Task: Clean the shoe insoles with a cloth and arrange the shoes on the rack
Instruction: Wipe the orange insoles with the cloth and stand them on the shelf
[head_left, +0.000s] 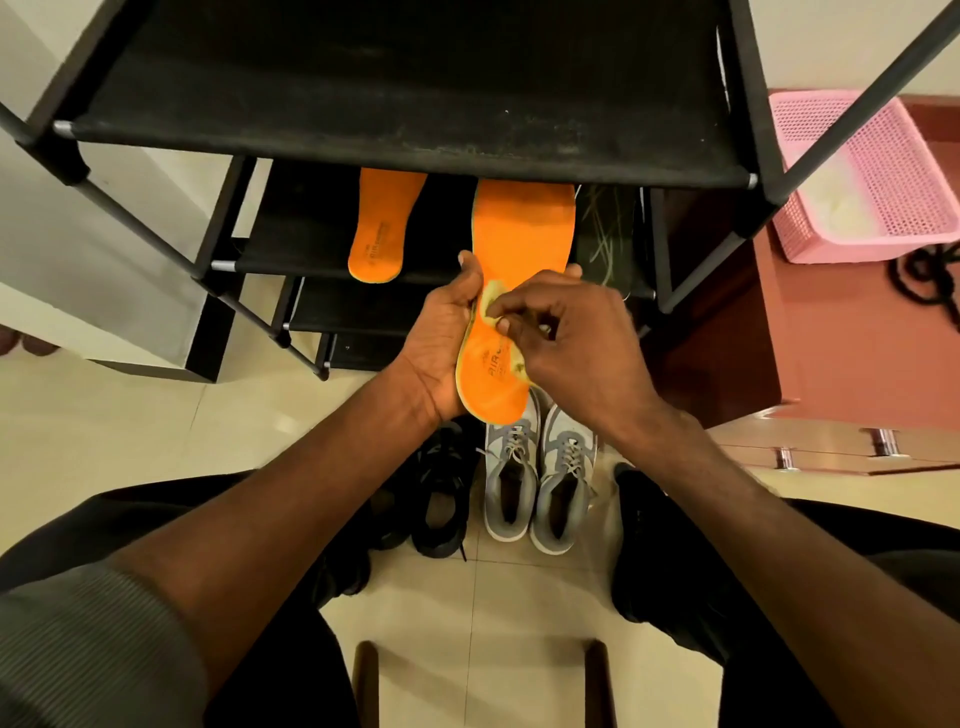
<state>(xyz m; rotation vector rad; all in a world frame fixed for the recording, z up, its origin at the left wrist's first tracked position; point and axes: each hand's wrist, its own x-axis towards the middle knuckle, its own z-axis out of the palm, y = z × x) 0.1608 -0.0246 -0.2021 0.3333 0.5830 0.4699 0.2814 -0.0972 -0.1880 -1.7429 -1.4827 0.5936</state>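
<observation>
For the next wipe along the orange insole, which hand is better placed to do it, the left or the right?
The right hand, I think. It already pinches the yellowish cloth against the held insole. The left hand grips that insole's edge to steady it, so it is not free.

Two orange insoles are showing: one held insole and one shelved insole. Two grey sneakers are sitting as a pair. Black shoes are lying beside them, probably two. One yellow cloth, one black shoe rack and one pink basket are appearing.
</observation>
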